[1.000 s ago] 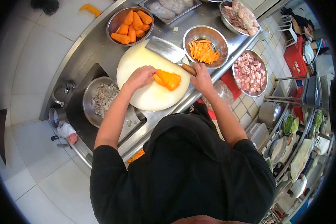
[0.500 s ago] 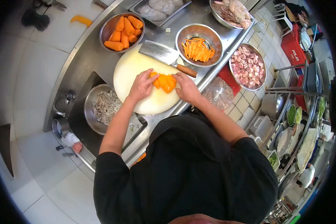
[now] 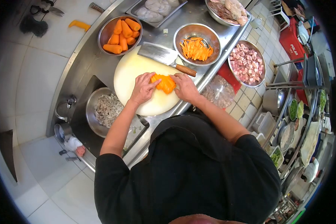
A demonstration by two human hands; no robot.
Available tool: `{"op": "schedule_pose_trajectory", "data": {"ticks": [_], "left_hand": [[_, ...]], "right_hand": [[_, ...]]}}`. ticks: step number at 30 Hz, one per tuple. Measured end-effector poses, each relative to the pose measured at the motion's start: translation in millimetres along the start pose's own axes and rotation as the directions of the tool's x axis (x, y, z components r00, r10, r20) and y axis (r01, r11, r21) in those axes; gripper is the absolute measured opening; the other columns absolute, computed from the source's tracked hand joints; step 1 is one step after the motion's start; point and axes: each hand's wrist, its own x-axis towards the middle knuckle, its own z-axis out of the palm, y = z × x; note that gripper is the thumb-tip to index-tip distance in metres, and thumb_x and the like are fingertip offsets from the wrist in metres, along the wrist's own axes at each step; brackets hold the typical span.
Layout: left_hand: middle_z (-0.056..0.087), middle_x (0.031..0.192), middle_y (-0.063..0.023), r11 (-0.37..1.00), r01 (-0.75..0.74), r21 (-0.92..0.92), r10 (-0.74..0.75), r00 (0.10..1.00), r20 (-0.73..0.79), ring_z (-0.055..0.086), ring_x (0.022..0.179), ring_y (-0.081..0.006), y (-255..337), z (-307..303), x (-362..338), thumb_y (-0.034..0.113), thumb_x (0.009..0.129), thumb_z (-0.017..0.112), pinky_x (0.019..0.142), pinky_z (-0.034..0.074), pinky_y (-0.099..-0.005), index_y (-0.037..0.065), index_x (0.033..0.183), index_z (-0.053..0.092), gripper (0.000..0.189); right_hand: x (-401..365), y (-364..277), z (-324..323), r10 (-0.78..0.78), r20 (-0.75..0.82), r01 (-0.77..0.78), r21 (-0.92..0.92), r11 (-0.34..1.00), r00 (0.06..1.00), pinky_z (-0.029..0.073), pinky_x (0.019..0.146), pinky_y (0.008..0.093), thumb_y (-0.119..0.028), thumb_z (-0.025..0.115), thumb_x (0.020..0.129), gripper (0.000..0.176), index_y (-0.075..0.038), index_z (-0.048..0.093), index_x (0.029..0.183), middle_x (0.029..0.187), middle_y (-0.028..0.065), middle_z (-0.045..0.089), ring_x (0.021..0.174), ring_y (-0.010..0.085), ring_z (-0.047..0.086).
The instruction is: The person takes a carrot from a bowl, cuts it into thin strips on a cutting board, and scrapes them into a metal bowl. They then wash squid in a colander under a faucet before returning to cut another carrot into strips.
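Note:
A fanned stack of carrot slices (image 3: pixel 164 83) lies on the round white cutting board (image 3: pixel 128 78). From the left, my left hand (image 3: pixel 143 88) presses its thumb and curled fingers against the slices. On the opposite side my right hand (image 3: pixel 185 88) holds the stack's right end with its fingertips. Just beyond my hands a cleaver (image 3: pixel 158 53) with a wooden handle rests across the board, its handle reaching over the right edge. Carrot strips (image 3: pixel 197 49) fill part of a metal bowl (image 3: pixel 216 35) behind it.
Whole peeled carrots (image 3: pixel 123 34) sit in a bowl at the far left. The sink (image 3: pixel 76 123) holds a bowl of what looks like shrimp (image 3: pixel 107 109). Cubed meat (image 3: pixel 246 64) fills a bowl at right, beside a bag (image 3: pixel 218 91). A faucet (image 3: pixel 69 102) stands at left.
Both hands stay at the carrot slices, which look more closely gathered. My left fingers have shifted slightly over them. The whole view has moved a little.

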Motion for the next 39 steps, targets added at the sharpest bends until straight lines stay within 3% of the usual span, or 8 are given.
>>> {"op": "schedule_pose_trajectory", "data": {"ticks": [8,15,21,24,27,33,36,39], "left_hand": [[0.042,0.159,-0.0180,0.997,0.011,0.077,-0.016,0.998,0.059,0.031,0.151,-0.0410,28,21,28,0.071,0.080,0.073,0.124,0.011,-0.0657,0.017,0.155,0.049,0.096],[0.058,0.145,-0.0168,0.999,0.051,0.008,-0.050,0.997,-0.059,0.050,0.138,-0.0345,31,39,23,0.054,0.083,0.076,0.117,0.028,-0.0565,0.018,0.144,0.062,0.072],[0.042,0.161,-0.0187,0.907,0.367,0.208,-0.361,0.930,-0.069,0.039,0.147,-0.0402,73,52,2,0.055,0.097,0.061,0.120,0.022,-0.0623,0.012,0.156,0.047,0.075],[0.032,0.167,-0.0205,0.891,0.381,0.249,-0.375,0.924,-0.070,0.032,0.151,-0.0432,73,52,-5,0.056,0.103,0.051,0.121,0.014,-0.0677,0.010,0.160,0.039,0.075],[0.039,0.162,-0.0222,0.886,0.390,-0.250,-0.448,0.860,-0.244,0.030,0.152,-0.0449,51,38,-17,0.046,0.102,0.059,0.122,0.013,-0.0673,0.007,0.154,0.047,0.066],[0.062,0.138,-0.0226,0.807,0.496,-0.322,-0.587,0.734,-0.341,0.060,0.128,-0.0366,35,-3,-87,0.012,0.097,0.067,0.109,0.046,-0.0442,0.001,0.132,0.068,0.037],[0.072,0.117,-0.0180,0.720,0.585,-0.373,-0.686,0.682,-0.255,0.070,0.101,-0.0287,60,-18,-124,0.009,0.097,0.067,0.089,0.056,-0.0369,-0.001,0.118,0.075,0.024],[0.073,0.110,-0.0109,0.302,0.683,-0.665,-0.828,0.533,0.172,0.066,0.095,-0.0197,101,-19,-138,0.012,0.100,0.067,0.085,0.053,-0.0324,-0.002,0.117,0.075,0.024]], "right_hand": [[4,7,12,0.026,-0.058,-0.026,0.003,1.000,0.998,0.046,0.104,0.0478,-0.002,0.068,0.076,0.062,-0.004,0.061,0.137,0.127,0.0192,0.062,0.119,0.0391,0.057],[-3,12,15,-0.005,-0.107,0.011,0.048,0.999,0.994,0.048,0.098,0.0459,-0.006,0.073,0.078,0.045,-0.005,0.070,0.123,0.111,0.0135,0.067,0.110,0.0359,0.060],[-8,15,16,-0.058,-0.158,0.064,0.031,0.997,0.986,0.047,0.096,0.0453,-0.009,0.075,0.079,0.045,-0.006,0.071,0.124,0.110,0.0124,0.067,0.107,0.0343,0.061],[-10,13,17,-0.038,-0.159,0.046,0.045,0.998,0.987,0.047,0.097,0.0455,-0.010,0.076,0.079,0.046,-0.006,0.071,0.125,0.112,0.0125,0.067,0.108,0.0344,0.061],[-10,14,15,-0.025,-0.144,0.035,0.070,0.997,0.989,0.047,0.097,0.0455,-0.010,0.076,0.079,0.047,-0.006,0.071,0.125,0.113,0.0130,0.066,0.109,0.0347,0.061],[-11,18,18,-0.012,-0.129,0.023,0.086,0.996,0.992,0.046,0.100,0.0454,-0.010,0.076,0.080,0.049,-0.006,0.069,0.128,0.114,0.0142,0.065,0.111,0.0345,0.059],[-10,19,20,-0.015,-0.126,0.026,0.090,0.996,0.992,0.046,0.100,0.0453,-0.010,0.076,0.080,0.049,-0.006,0.069,0.128,0.114,0.0149,0.065,0.112,0.0347,0.059],[-13,16,15,0.004,-0.118,0.010,0.118,0.993,0.993,0.046,0.101,0.0458,-0.010,0.076,0.081,0.048,-0.005,0.068,0.129,0.116,0.0157,0.065,0.113,0.0357,0.059]]}}
